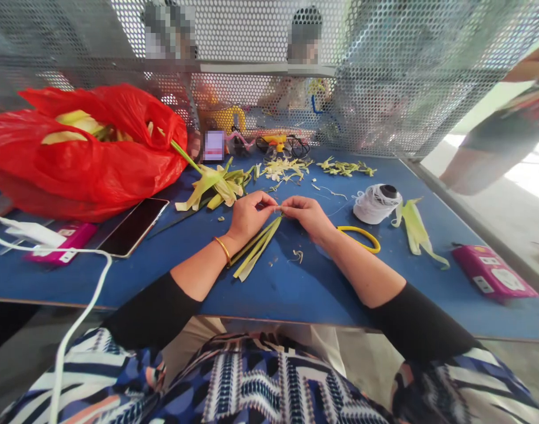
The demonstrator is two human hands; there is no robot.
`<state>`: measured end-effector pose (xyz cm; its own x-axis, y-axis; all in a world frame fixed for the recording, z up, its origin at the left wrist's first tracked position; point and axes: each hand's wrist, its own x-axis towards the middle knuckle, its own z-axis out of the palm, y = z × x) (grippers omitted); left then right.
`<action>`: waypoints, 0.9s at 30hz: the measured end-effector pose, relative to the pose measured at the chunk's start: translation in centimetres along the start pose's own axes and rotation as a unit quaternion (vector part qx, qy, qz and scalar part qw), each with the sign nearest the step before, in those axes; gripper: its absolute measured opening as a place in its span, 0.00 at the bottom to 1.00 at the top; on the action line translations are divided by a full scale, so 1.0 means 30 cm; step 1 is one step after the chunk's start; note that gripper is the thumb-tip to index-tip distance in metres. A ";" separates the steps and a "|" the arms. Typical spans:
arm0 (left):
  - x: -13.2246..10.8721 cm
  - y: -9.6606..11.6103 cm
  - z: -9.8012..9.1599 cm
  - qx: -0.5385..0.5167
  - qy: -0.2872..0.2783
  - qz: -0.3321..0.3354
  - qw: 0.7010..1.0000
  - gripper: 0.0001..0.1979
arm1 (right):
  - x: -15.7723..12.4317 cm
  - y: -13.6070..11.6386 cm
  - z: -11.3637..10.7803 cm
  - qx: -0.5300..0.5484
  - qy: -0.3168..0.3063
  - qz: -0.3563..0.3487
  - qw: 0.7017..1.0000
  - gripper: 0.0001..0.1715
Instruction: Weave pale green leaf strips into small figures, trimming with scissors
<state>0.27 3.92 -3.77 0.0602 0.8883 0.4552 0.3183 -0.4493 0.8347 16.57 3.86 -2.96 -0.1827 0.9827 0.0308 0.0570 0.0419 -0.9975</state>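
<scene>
My left hand (248,219) and my right hand (308,218) meet fingertip to fingertip over the blue table, both closed in a pinch. Between them is the upper end of a bundle of narrow green corn husk strips (261,250), which fans out below toward me. A fine white thread shows at the fingertips, partly hidden by them. To the right of my right hand stands a spool of white thread (376,206), a faint strand trailing from it toward that hand. A yellow ring (361,238) lies beside my right wrist.
Corn husks (218,187) and pale husk pieces (284,169) lie behind my hands. A red plastic bag (132,168) of husks, a phone (134,227) and a white cable (96,282) are left. At right are a loose husk (414,227) and a magenta pack (492,271). Perforated metal mesh (251,35) borders the table's back.
</scene>
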 end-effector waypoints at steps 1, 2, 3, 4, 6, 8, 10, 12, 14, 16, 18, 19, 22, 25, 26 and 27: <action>0.004 -0.003 -0.002 -0.011 -0.012 -0.010 1.000 0.04 | 0.001 0.003 -0.002 -0.001 0.001 0.002 1.000 0.13; 0.008 -0.007 -0.004 -0.022 -0.025 -0.018 0.999 0.04 | 0.001 0.006 -0.004 -0.001 0.003 0.005 1.000 0.13; 0.012 -0.011 -0.007 -0.033 -0.036 -0.027 0.998 0.05 | 0.002 0.009 -0.005 0.001 0.005 0.008 1.000 0.13; 0.017 -0.015 -0.010 -0.043 -0.046 -0.035 0.997 0.05 | 0.003 0.012 -0.005 0.004 0.007 0.012 1.000 0.13; 0.025 -0.025 -0.016 -0.066 -0.059 -0.055 0.995 0.07 | 0.006 0.019 -0.004 0.006 0.013 0.021 1.000 0.12; 0.031 -0.040 -0.021 -0.092 -0.063 -0.086 0.990 0.08 | 0.011 0.026 -0.006 0.002 0.034 0.020 0.999 0.11; 0.036 -0.058 -0.025 -0.115 -0.060 -0.131 0.983 0.09 | 0.019 0.027 -0.014 -0.014 0.061 0.005 0.998 0.10; 0.041 -0.078 -0.028 -0.120 -0.037 -0.185 0.975 0.09 | 0.025 0.021 -0.025 -0.036 0.073 -0.016 0.997 0.10; 0.046 -0.092 -0.030 -0.106 -0.003 -0.235 0.966 0.10 | 0.025 0.008 -0.032 -0.051 0.054 -0.034 0.997 0.10; 0.049 -0.096 -0.030 -0.094 0.019 -0.279 0.955 0.10 | 0.016 -0.009 -0.030 -0.046 0.017 -0.045 0.998 0.10; 0.050 -0.090 -0.030 -0.104 0.021 -0.314 0.943 0.11 | 0.000 -0.025 -0.016 -0.026 -0.029 -0.049 0.998 0.10; 0.050 -0.084 -0.031 -0.119 0.016 -0.325 0.938 0.11 | -0.009 -0.031 -0.008 -0.012 -0.050 -0.048 0.998 0.11; 0.047 -0.062 -0.037 -0.206 -0.024 -0.330 0.921 0.11 | -0.029 -0.039 0.013 0.037 -0.100 -0.037 0.994 0.13; 0.043 -0.037 -0.043 -0.317 -0.111 -0.354 0.873 0.07 | -0.031 -0.032 0.016 0.066 -0.106 -0.031 0.992 0.15; 0.041 -0.028 -0.043 -0.341 -0.129 -0.364 0.857 0.05 | -0.028 -0.027 0.014 0.067 -0.101 -0.032 0.992 0.15; 0.038 -0.018 -0.041 -0.353 -0.131 -0.370 0.849 0.05 | -0.024 -0.023 0.012 0.062 -0.095 -0.035 0.993 0.15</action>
<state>-1.00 5.07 -3.33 0.3291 0.9012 -0.2818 -0.2804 0.3783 0.8822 16.31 3.07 -2.31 -0.3645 0.9259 0.0992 -0.0811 0.0746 -0.9939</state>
